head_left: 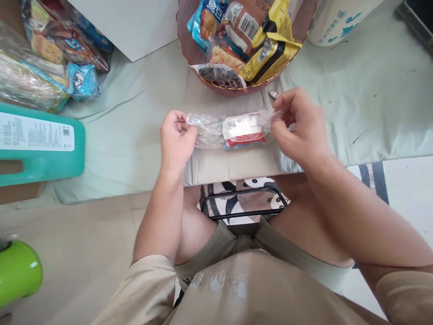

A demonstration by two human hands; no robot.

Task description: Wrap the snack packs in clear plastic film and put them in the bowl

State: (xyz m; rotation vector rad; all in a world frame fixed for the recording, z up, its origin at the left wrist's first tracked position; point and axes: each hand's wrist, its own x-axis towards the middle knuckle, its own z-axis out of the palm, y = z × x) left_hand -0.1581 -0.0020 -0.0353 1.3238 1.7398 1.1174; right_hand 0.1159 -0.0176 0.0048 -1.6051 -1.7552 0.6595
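Observation:
A clear plastic snack packet (237,130) with a white and red label is stretched between both hands just above the pale green cloth (135,135). My left hand (176,140) pinches the crumpled left end of the packet. My right hand (297,124) pinches its right end, fingers curled. Both hands hover near the front edge of the low table.
A pink bowl (189,49) full of wrapped snacks stands just behind the packet. More snack bags (50,49) lie at the far left, above a teal container (40,144). A white bucket (338,18) stands back right. A green object (16,271) is at lower left.

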